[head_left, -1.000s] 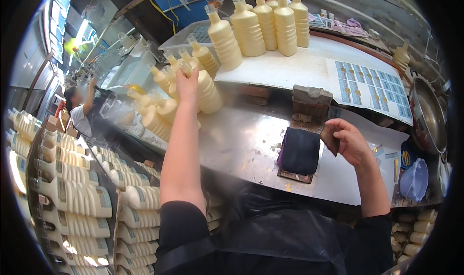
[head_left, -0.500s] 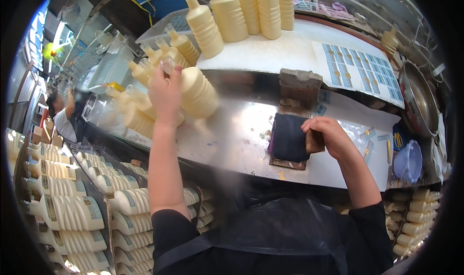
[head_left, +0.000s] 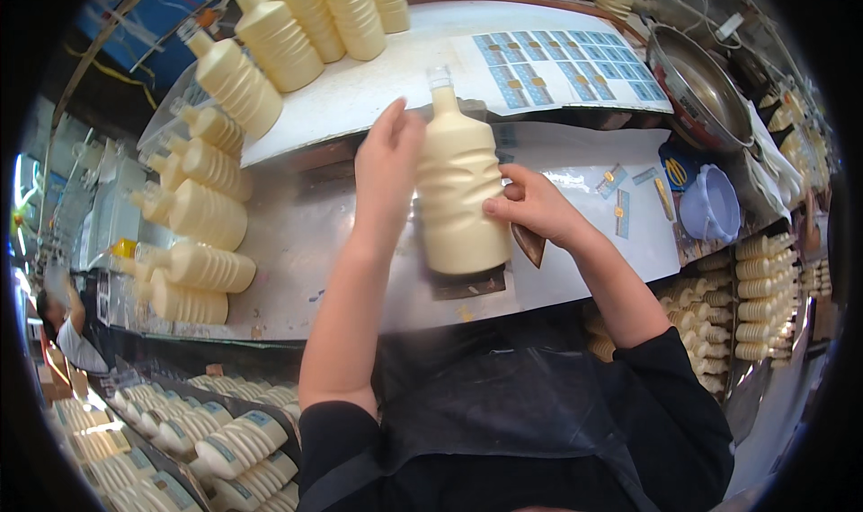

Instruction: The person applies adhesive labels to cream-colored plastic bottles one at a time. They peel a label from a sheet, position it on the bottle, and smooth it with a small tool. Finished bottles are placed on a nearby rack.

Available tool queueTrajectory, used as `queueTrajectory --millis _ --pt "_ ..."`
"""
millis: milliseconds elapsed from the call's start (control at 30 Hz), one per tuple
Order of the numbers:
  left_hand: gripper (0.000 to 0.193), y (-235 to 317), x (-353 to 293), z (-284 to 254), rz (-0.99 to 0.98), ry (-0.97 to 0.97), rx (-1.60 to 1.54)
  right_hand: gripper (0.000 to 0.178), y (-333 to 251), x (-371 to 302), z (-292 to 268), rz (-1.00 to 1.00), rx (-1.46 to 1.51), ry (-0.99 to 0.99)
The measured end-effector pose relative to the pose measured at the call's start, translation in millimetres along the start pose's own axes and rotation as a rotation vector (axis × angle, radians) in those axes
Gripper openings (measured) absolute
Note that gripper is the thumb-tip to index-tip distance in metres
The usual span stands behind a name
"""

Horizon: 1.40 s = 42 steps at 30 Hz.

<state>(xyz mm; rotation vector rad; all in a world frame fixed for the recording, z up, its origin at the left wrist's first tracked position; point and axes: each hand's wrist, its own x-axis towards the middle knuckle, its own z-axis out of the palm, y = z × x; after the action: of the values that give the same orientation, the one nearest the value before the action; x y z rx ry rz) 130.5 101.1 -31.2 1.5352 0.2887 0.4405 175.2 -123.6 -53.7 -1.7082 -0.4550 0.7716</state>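
Note:
A cream-coloured ribbed bottle (head_left: pixel 458 188) with a clear neck rests on the dark pad, its neck toward the far side. My left hand (head_left: pixel 387 175) is beside the bottle's left shoulder with fingers stretched out, their tips blurred; whether it touches the bottle I cannot tell. At the bottle's right side, my right hand (head_left: pixel 537 208) has thumb and fingers against it. That same hand keeps hold of a brown wedge-shaped tool (head_left: pixel 529 245) under its palm. The bottle covers most of the pad; a wooden base (head_left: pixel 469 287) shows below it.
Cream bottles (head_left: pixel 211 215) lie along the table's left end, and others stand (head_left: pixel 288 44) on the white shelf. Blue-and-gold label sheets (head_left: pixel 557 67) lie there too. Loose labels (head_left: pixel 622 213), a lilac bucket (head_left: pixel 710 204) and a metal basin (head_left: pixel 699 85) are rightward. Racked bottles (head_left: pixel 238 445) fill the lower left.
My left hand has brought a bottle from the left group onto the dark pad and released its neck. My right hand has shifted from the pad to the bottle's side, keeping the brown tool.

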Motion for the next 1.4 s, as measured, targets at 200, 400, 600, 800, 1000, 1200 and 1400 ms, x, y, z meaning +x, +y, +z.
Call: queueTrajectory --millis 200,400,600,800,1000,1200,1400 --pt "0.093 -30.8 -67.5 8.4 -0.218 -0.167 -0.121 0.063 20.4 5.0 1.1 0.000 0.215 -0.016" --pt "0.089 -21.8 -71.8 13.7 -0.279 -0.081 -0.001 0.035 26.0 -23.8 5.6 -0.050 -0.227 0.294" --pt "0.080 -29.2 -81.8 14.9 -0.217 -0.015 0.002 0.017 70.9 -96.0 -36.8 -0.175 -0.717 0.612" --pt "0.074 -37.2 -90.2 18.1 -0.154 -0.023 -0.069 0.015 107.1 -161.3 -79.2 -0.062 -0.997 0.827" --pt "0.071 -35.7 -92.2 18.8 -0.160 -0.021 -0.124 0.018 117.4 -165.6 -95.8 0.004 -1.005 0.880" --pt "0.069 -38.1 -91.4 17.6 -0.149 -0.052 -0.149 0.027 116.2 -147.3 -103.2 0.035 -1.014 0.800" --pt "0.071 -38.9 -92.1 17.2 -0.155 -0.043 -0.137 0.032 104.4 -111.2 -109.1 0.144 -1.039 0.728"
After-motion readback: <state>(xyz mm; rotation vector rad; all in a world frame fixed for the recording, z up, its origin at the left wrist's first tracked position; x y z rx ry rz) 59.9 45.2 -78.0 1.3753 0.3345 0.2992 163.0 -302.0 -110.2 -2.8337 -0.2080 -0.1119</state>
